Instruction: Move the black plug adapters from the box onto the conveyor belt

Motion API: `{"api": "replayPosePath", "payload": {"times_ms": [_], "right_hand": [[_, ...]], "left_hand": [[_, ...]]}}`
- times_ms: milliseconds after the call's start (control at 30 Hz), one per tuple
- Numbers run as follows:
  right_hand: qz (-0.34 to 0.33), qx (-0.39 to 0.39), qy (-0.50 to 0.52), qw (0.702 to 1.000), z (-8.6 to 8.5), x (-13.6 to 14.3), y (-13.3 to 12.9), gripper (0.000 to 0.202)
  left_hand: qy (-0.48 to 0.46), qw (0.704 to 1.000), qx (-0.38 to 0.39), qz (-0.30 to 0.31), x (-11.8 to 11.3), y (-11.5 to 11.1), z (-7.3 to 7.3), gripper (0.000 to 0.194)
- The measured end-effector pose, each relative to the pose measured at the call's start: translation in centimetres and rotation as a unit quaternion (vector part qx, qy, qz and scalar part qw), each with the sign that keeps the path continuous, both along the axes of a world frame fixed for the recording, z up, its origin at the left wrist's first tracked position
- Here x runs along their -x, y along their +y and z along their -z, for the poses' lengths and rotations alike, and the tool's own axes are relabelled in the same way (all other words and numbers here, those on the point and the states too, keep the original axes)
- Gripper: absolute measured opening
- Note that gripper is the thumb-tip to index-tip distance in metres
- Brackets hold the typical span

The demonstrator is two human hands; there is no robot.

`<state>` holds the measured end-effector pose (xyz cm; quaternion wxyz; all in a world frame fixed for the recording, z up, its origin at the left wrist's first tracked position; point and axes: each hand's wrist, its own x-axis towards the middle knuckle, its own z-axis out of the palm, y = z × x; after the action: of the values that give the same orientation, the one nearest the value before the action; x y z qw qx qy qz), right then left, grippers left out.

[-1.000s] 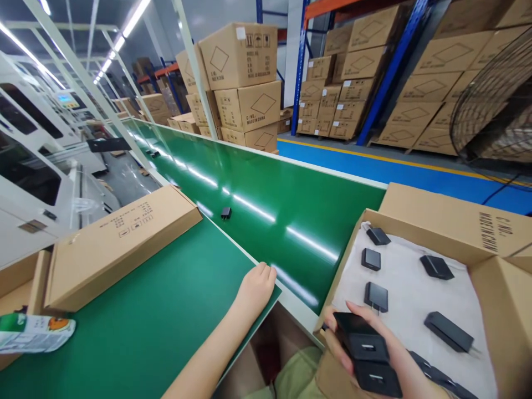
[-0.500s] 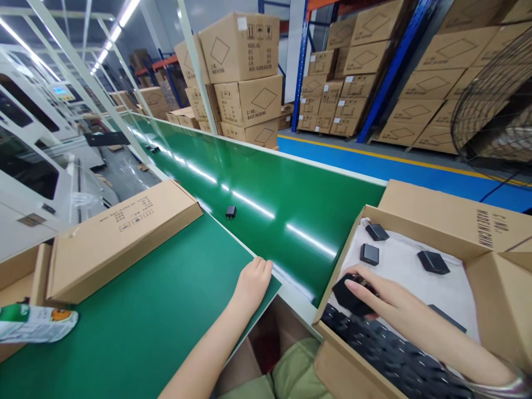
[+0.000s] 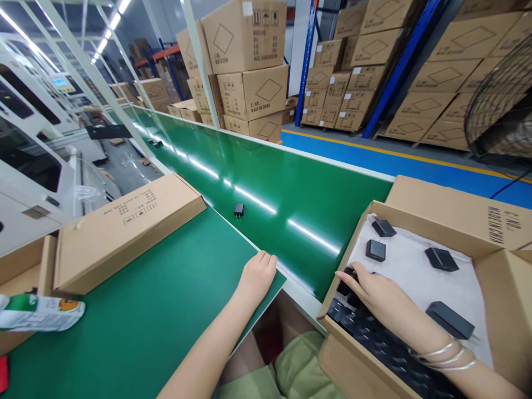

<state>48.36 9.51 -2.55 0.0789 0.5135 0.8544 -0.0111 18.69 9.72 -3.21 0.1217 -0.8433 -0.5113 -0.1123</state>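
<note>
My left hand [image 3: 260,274] rests on the corner of the green table [image 3: 166,277], fingers curled over its edge; whether anything is in them is hidden. Inside the open cardboard box [image 3: 351,252] at the right, my right hand [image 3: 369,291] is closed on a black adapter [image 3: 347,284] near the box's left wall. Below it lie packed rows of black adapters [image 3: 374,338]. Several loose ones lie on the white sheet [image 3: 409,277], such as one near the hand [image 3: 376,250] and a larger one [image 3: 451,320] by the wrist.
A black adapter [image 3: 239,210] lies on the green conveyor belt [image 3: 291,177]. A closed flat carton [image 3: 128,227] and a green and white bottle [image 3: 45,313] are at the left. Stacked cartons [image 3: 253,61] stand behind the belt, a fan [image 3: 499,105] at far right.
My right hand has lowered the black adapter toward the rows by the box's left wall. My left hand keeps its place on the table corner. The view has shifted slightly.
</note>
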Motion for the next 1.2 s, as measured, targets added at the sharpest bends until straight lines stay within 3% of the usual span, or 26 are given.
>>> {"api": "replayPosePath", "payload": {"times_ms": [200,333,467,733,967,1100,1200], "right_hand": [[0.063,-0.005,-0.018,0.998,-0.8,1.1,-0.6,0.036],[-0.058,-0.102,0.029,0.993,-0.8,1.4,-0.7,0.043],[-0.088,-0.153,0.082,0.981,-0.4,1.2,-0.9,0.054],[-0.127,-0.067,0.168,0.975,0.4,-0.5,-1.3,0.039],[-0.232,-0.077,0.173,0.954,1.3,-2.1,-0.8,0.051],[-0.184,0.000,0.253,0.950,0.3,-1.5,-0.3,0.046],[-0.061,0.141,0.276,0.949,-1.3,-0.4,-0.2,0.051]], "left_hand": [[0.001,1.000,-0.002,0.006,0.1,0.1,0.1,0.014],[0.000,1.000,-0.003,0.009,0.2,0.2,0.2,0.013],[-0.002,1.000,-0.007,0.010,0.3,0.2,0.3,0.014],[-0.011,1.000,-0.010,0.015,0.3,0.2,0.1,0.018],[-0.028,0.999,-0.012,0.015,0.3,0.3,0.2,0.016],[-0.034,0.999,-0.014,0.020,0.3,0.3,0.1,0.017],[-0.038,0.999,-0.013,0.019,0.2,0.2,-0.1,0.017]]}}
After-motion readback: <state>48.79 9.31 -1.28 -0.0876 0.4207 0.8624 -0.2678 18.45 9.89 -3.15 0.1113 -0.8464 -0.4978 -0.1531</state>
